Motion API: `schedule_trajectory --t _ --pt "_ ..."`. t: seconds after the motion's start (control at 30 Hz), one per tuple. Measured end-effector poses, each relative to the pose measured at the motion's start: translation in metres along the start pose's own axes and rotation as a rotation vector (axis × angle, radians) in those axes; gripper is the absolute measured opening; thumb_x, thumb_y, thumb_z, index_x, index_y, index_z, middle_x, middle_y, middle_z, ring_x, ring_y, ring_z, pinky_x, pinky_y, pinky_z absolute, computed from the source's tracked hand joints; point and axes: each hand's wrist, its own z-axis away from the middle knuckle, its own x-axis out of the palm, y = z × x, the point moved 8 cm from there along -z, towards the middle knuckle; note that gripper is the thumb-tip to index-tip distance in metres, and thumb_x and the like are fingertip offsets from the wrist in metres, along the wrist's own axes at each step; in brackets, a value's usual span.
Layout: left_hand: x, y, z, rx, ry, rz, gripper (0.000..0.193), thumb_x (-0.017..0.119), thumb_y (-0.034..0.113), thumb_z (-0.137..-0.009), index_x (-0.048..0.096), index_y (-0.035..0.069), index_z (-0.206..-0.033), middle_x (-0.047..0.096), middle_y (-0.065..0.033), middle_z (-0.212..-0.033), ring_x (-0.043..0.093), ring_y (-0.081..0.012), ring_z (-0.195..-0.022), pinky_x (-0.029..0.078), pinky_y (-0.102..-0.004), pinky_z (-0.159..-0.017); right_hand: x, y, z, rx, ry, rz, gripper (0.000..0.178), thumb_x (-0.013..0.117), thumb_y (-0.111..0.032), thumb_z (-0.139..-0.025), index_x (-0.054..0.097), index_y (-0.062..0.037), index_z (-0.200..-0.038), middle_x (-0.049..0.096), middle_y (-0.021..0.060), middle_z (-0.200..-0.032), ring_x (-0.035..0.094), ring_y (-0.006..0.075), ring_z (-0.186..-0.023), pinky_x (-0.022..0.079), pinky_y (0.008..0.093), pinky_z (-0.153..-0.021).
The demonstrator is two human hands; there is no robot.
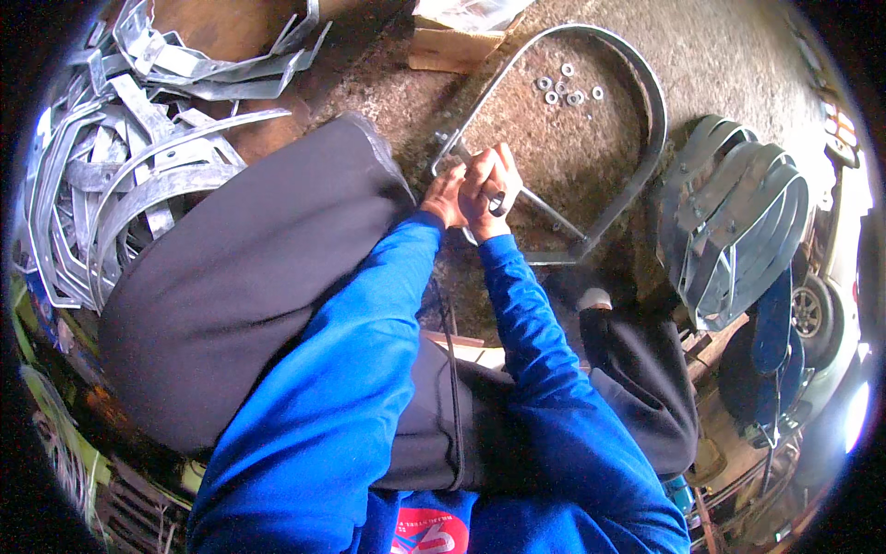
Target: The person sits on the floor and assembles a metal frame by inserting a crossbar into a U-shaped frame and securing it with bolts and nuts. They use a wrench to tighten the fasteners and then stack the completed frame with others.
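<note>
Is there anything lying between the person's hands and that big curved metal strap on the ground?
Nothing visible. Both the left hand and the right hand are already at the near end of the curved metal strap. The right hand grips a small dark tool. The loose washers lie farther off, inside the loop.

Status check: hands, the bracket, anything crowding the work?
Left hand and right hand together at the curved metal bracket's corner, right gripping a dark tool. Washers loose inside the loop. Finished stack apart, right.
</note>
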Motion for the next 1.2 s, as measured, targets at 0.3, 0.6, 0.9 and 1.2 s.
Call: schedule_trajectory --t 0.3,0.6,0.9,1.2 --pt "-0.007 0.011 0.002 -0.091 -0.230 -0.090 0.089 0.059 0.048 -0.073 0.011 0.016 -0.141 0.021 -0.0104 -0.144 0.027 -0.0290 -0.129 0.025 -0.0417 -0.104 0.012 0.021 0.001 0.037 -0.029 -0.179 0.019 0.043 -0.015 -0.080 0.046 -0.0070 -0.063 0.043 0.0115 -0.058 0.047 0.0323 -0.053 0.037 0.0392 -0.045" --pt "-0.055 0.082 -0.009 0.428 0.206 -0.327 0.044 0.052 0.037 -0.077 0.058 0.000 -0.099 0.054 -0.0195 -0.112 0.045 -0.0321 -0.113 0.029 -0.0411 -0.103 0.035 0.107 -0.059 0.301 0.094 0.010 0.031 0.041 -0.019 -0.089 0.047 -0.0013 -0.063 0.047 0.0163 -0.051 0.045 0.0298 -0.047 0.032 0.0417 -0.048" --pt "-0.047 0.073 -0.010 0.392 0.144 -0.322 0.053 0.052 0.035 -0.078 0.048 0.005 -0.121 0.048 -0.0168 -0.122 0.042 -0.0317 -0.117 0.028 -0.0423 -0.104 -0.020 0.080 -0.096 0.479 0.101 -0.334 0.039 0.038 -0.022 -0.090 0.050 -0.0012 -0.059 0.052 0.0124 -0.047 0.053 0.0239 -0.042 0.041 0.0352 -0.044" --pt "-0.054 0.078 -0.010 0.446 0.190 -0.271 0.044 0.053 0.036 -0.077 0.057 -0.001 -0.100 0.053 -0.0229 -0.113 0.046 -0.0360 -0.112 0.029 -0.0426 -0.104 0.065 0.071 -0.120 0.419 -0.142 0.039 0.041 0.043 -0.028 -0.085 0.063 0.0054 -0.073 0.060 0.0267 -0.072 0.062 0.0391 -0.072 0.049 0.0450 -0.069"
